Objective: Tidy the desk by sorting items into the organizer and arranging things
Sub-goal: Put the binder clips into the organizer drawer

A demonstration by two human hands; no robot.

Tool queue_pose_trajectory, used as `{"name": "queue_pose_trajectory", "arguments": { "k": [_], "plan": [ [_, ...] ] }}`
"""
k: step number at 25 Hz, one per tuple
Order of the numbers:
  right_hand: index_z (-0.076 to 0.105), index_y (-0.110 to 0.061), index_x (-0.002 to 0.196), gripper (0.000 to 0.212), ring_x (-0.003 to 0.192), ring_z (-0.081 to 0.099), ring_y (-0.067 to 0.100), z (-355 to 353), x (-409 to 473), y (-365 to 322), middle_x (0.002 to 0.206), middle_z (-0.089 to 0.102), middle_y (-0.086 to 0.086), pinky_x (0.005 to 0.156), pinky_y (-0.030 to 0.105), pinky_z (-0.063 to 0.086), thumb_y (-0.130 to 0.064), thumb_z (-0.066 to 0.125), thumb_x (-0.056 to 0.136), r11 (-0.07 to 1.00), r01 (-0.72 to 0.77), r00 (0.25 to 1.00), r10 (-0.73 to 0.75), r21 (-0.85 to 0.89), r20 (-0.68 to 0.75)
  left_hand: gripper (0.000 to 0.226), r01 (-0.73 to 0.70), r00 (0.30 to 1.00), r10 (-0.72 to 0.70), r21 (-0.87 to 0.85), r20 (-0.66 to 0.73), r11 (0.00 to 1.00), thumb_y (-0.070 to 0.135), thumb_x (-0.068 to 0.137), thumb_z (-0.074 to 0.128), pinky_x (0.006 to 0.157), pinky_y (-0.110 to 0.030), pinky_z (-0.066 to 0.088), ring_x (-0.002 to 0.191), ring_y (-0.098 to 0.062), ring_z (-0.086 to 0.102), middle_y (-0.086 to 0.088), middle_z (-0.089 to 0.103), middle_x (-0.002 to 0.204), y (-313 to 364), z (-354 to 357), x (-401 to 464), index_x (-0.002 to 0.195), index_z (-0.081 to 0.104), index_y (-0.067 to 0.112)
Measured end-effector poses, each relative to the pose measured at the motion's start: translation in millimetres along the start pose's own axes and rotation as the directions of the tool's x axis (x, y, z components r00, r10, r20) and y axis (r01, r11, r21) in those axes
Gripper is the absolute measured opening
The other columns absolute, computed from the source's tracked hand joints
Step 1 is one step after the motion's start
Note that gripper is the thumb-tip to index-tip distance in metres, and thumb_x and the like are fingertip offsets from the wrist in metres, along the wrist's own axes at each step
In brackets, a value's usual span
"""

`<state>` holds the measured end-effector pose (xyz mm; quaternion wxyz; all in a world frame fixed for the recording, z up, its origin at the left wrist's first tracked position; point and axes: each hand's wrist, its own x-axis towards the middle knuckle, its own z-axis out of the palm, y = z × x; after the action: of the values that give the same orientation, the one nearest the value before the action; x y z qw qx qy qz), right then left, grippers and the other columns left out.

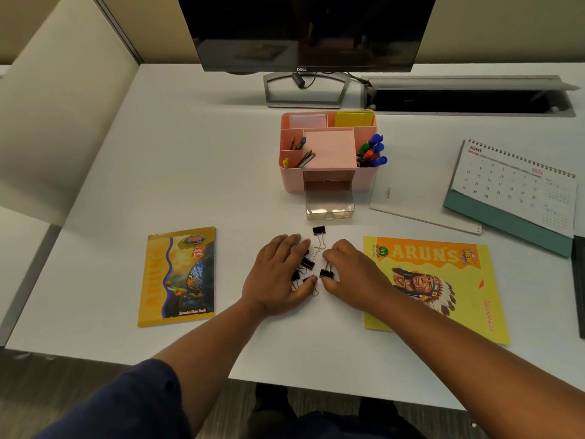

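Both hands lie palm-down on the white table (pixel 196 172) over a small scatter of black binder clips (pixel 307 263): the left hand (pixel 278 274) rests with its fingers spread and fairly straight across the clips, while the right hand (pixel 346 270) curls its fingertips in a grip on one clip (pixel 326 274), seemingly pinching it between thumb and fingers, though the contact is partly hidden. One more binder clip (pixel 319 231) stands apart at 12 o'clock from the hands, just short of the clear drawer (pixel 330 208) that is pulled out from the front of the pink organizer (pixel 327 150). Pencils sit in the organizer's left compartments, blue-capped pens in its right one, a pink pad lies on top in the middle, and a yellow pad stands at the back. At 9 o'clock from the hands lies a small butterfly notebook (pixel 179 277); at 3 o'clock lies a larger yellow notebook (pixel 435 286), the right forearm crossing its lower corner. Farther out toward 2 o'clock lie a white booklet (pixel 414 201) and a desk calendar (pixel 519 188) open to June. A dark monitor (pixel 305 30) stands at 12 o'clock behind the organizer.
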<state>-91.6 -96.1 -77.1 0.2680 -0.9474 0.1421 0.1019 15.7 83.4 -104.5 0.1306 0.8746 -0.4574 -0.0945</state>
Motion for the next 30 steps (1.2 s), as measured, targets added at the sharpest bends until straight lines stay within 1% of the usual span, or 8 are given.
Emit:
{"name": "queue_pose_trajectory", "arguments": {
  "k": [7,12,14,17,23,25,28,30],
  "plan": [
    [0.059,-0.012,0.082,0.009,0.065,0.052,0.026,-5,0,1,0.079,0.055,0.007,0.050,0.034,0.036,-0.018,0.056,0.088,0.968,0.165,0.980,-0.182,-0.187,-0.080,0.066,0.033,0.999,-0.034,0.014,0.022,0.999,0.060,0.094,0.040,0.119,-0.039,0.024,0.146,-0.024,0.025,0.002,0.034,0.158,1,-1,3,0.151,0.037,0.026],
    [0.068,-0.010,0.097,0.016,0.087,0.058,0.025,-10,3,5,0.094,0.063,0.006,0.071,0.040,0.051,-0.012,0.054,0.089,0.971,0.191,0.979,-0.198,-0.141,-0.038,0.064,0.026,1.000,-0.026,0.011,0.017,1.000,0.057,0.093,0.039,0.118,-0.039,0.025,0.145,-0.025,0.025,0.001,0.033,0.158,2,-2,4,0.149,0.038,0.025],
    [0.070,-0.008,0.095,0.014,0.088,0.061,0.022,-25,9,1,0.094,0.067,0.005,0.077,0.035,0.052,-0.009,0.059,0.087,0.970,0.239,0.950,-0.242,-0.036,-0.197,0.065,0.025,1.000,-0.025,0.003,0.019,1.000,0.057,0.093,0.039,0.117,-0.039,0.025,0.145,-0.025,0.025,0.001,0.034,0.158,1,-3,5,0.149,0.038,0.025],
    [0.072,-0.004,0.105,0.020,0.095,0.063,0.019,-54,35,1,0.104,0.071,0.008,0.085,0.029,0.052,-0.004,0.061,0.088,0.968,0.224,0.889,-0.155,0.114,-0.431,0.067,0.020,1.000,-0.019,-0.009,0.025,1.000,0.055,0.092,0.041,0.118,-0.039,0.025,0.146,-0.025,0.025,0.001,0.032,0.158,1,-3,5,0.152,0.035,0.023],
    [0.072,-0.011,0.096,0.019,0.084,0.058,0.023,-62,83,4,0.093,0.070,0.008,0.071,0.040,0.053,-0.011,0.053,0.095,0.978,0.066,0.967,-0.112,-0.198,-0.231,0.072,0.028,0.999,-0.027,-0.008,0.034,1.000,0.055,0.094,0.040,0.121,-0.037,0.021,0.149,-0.023,0.022,0.001,0.029,0.162,-2,1,4,0.156,0.030,0.020],
    [0.072,-0.011,0.094,0.016,0.082,0.058,0.024,-60,81,2,0.093,0.071,0.007,0.068,0.040,0.053,-0.010,0.055,0.093,0.963,0.076,0.955,-0.145,-0.257,-0.258,0.073,0.019,0.999,-0.019,-0.014,0.032,1.000,0.055,0.094,0.041,0.120,-0.039,0.024,0.150,-0.023,0.022,0.002,0.028,0.162,-2,1,4,0.156,0.029,0.019],
    [0.071,-0.009,0.091,0.013,0.081,0.058,0.026,-49,63,-1,0.094,0.067,0.007,0.064,0.042,0.052,-0.009,0.057,0.089,0.950,0.160,0.895,-0.254,-0.269,-0.367,0.079,0.014,1.000,-0.014,-0.052,0.013,0.999,0.053,0.093,0.046,0.120,-0.038,0.025,0.148,-0.021,0.023,0.004,0.025,0.164,-1,-2,4,0.159,0.019,0.019],
    [0.070,-0.010,0.093,0.016,0.085,0.059,0.026,-35,50,-6,0.094,0.064,0.006,0.065,0.042,0.053,-0.016,0.056,0.092,0.974,0.135,0.935,-0.187,-0.183,-0.303,0.087,0.024,1.000,-0.023,-0.096,0.002,0.995,0.051,0.093,0.049,0.122,-0.031,0.019,0.149,-0.018,0.020,0.003,0.018,0.166,0,-4,5,0.160,0.006,0.018]
  ]
}}
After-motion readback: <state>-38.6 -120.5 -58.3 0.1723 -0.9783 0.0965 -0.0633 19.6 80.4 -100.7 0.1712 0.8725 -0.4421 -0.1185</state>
